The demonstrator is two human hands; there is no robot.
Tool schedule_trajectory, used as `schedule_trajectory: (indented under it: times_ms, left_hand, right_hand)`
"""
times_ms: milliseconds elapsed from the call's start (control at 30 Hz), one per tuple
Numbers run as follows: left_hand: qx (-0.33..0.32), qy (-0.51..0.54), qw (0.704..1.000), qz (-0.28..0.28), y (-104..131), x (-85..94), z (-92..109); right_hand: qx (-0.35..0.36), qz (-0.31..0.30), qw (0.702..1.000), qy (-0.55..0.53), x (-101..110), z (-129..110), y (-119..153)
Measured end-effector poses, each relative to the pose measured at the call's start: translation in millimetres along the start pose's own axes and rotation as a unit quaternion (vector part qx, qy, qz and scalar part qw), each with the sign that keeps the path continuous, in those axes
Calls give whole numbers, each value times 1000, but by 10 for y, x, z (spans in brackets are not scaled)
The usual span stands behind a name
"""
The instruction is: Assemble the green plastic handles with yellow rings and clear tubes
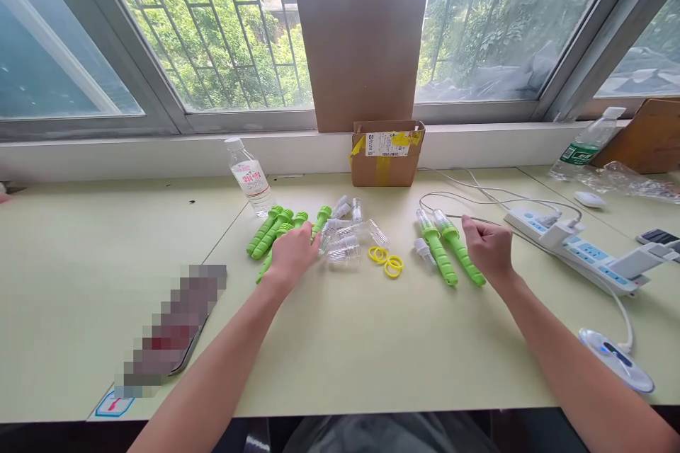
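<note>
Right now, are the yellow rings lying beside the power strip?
No, the yellow rings lie between the clear tubes and the two green spiral rods near the right hand.

A single head view is taken from the camera on your head, facing forward and tilted down over the bench (372, 354). Your lap (382, 435) shows at the bottom edge, your left hand (292, 251) and right hand (487, 248) near mid-frame, and your forearms rise toward them from the lower corners. The windows (212, 28) span the upper part, beyond the bench's far side. The viewpoint is near enough to include both hands, yet wide enough to take in the power strip (576, 248) at the right.
</note>
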State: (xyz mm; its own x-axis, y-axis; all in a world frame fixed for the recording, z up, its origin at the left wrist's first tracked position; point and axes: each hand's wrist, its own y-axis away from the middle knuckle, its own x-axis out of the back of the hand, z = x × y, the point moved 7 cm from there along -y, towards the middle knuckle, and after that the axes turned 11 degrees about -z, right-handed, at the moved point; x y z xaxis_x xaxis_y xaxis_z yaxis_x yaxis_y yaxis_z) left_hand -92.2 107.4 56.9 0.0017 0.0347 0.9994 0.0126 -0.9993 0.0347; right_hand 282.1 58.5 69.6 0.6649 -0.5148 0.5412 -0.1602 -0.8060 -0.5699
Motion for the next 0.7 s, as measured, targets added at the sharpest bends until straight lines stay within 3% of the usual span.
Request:
schedule_trajectory:
  times_ms: [300, 533, 700]
  left_hand:
    - [-14, -11, 1000, -13, 4, 20, -18]
    - [-21, -26, 999, -28, 29, 3, 18]
    - [-18, 2, 999, 32, 67, 145, 27]
  right_hand:
    - [189, -15, 980, 61, -160, -436, 128]
    - [246, -123, 959, 71, -447, -656, 265]
    - [251, -207, 941, 96, -652, -739, 371]
